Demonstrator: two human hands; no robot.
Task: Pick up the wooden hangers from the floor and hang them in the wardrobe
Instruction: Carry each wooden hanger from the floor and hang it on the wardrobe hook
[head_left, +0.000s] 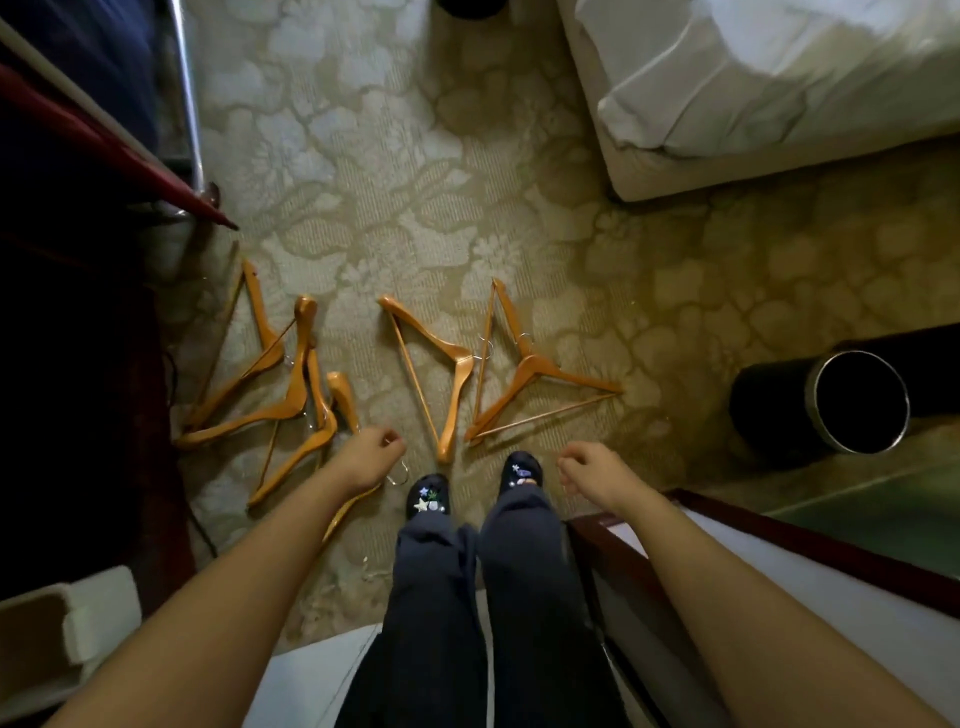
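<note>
— How's the grip?
— Right hand (589, 470) hangs loosely curled, empty. Left hand (371, 454) curls above one hanger (353, 512); holding it or not, I cannot tell.
— The rest?
— Wooden hangers (464, 364) lie scattered on the carpet (415, 182), just ahead of the shoes (428, 499)

No text, label, brand, number or sign can be read anywhere in view. The wooden hangers (460, 387) lying on the floor (519, 156) show only plain wood. The charms (422, 504) on the dark shoes (434, 488) are small shapes, one of them a star, and not letters.
</note>
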